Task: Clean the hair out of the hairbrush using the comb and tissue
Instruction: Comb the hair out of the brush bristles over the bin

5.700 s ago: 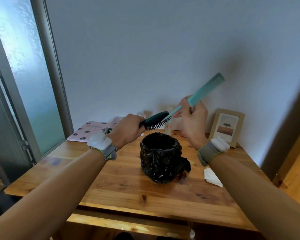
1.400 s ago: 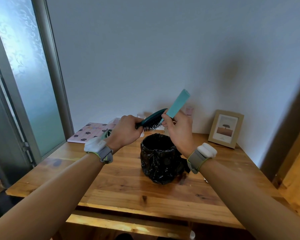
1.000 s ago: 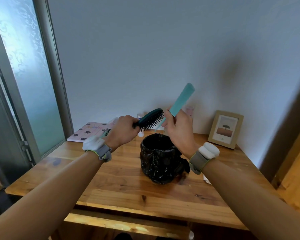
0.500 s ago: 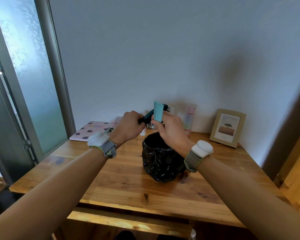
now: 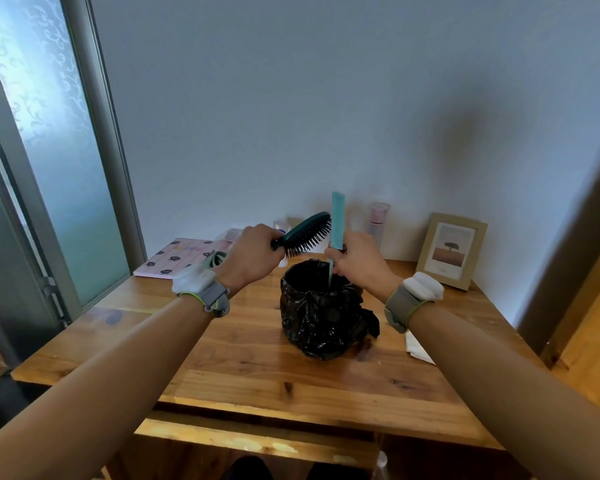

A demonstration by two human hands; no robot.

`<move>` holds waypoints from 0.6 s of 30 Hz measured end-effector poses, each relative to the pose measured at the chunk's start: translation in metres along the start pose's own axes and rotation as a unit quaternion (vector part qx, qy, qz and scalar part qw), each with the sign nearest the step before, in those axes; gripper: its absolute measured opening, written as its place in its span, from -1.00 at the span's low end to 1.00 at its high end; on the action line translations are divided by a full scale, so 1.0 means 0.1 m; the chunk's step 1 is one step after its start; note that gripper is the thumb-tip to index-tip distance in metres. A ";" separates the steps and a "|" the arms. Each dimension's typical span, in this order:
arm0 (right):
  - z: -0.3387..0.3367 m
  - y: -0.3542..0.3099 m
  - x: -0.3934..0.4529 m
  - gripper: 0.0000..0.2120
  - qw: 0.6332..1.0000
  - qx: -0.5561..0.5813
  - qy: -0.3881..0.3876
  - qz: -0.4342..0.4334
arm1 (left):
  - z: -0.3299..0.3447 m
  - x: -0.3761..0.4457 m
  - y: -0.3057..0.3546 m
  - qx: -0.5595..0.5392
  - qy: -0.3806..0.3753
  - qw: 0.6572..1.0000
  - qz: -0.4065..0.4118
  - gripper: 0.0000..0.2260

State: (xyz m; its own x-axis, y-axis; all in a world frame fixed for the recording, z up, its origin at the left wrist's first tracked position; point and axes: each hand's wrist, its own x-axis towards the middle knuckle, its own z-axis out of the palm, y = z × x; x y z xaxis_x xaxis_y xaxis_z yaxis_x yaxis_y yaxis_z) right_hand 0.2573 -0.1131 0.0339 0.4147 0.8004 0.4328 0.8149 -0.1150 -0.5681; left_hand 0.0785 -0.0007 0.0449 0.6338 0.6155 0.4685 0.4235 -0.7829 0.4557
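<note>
Wooden planks make up the table (image 5: 243, 362), which stands against a pale wall with a frosted glass door to its left. Near the middle of the tabletop sits a small bin lined with a black plastic bag (image 5: 321, 317), its mouth open upward. At the back left lies a pink patterned notebook (image 5: 177, 258), and at the back right a framed picture (image 5: 451, 250) leans on the wall, with a pink-capped bottle (image 5: 377, 221) standing left of it. Both forearms reach in from below, each wrist wearing a grey band with a white pad. A white tissue (image 5: 418, 348) lies flat on the table just right of the bin, partly hidden by the right forearm. Above the bin's rim, the left hand (image 5: 253, 252) is clenched round the handle of the dark teal hairbrush (image 5: 307, 233), bristles facing down and to the right. Just beside it, the right hand (image 5: 359, 259) grips the light teal comb (image 5: 336, 226) upright, its thin tail pointing down into the bin's mouth.
</note>
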 end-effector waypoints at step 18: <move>-0.41 -0.45 0.18 -0.74 0.880 0.432 0.092 0.175 | -0.15 -0.08 0.08 -0.241 -0.020 0.963 -0.115 -0.88</move>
State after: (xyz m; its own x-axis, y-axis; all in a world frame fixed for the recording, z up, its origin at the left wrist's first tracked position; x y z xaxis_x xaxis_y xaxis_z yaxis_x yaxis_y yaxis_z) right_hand 0.2448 -0.1176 0.0965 0.7026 0.6870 0.1854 0.0437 0.2183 -0.9749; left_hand 0.0671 -0.0107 0.0561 0.5873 0.7566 0.2875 0.2119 -0.4865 0.8476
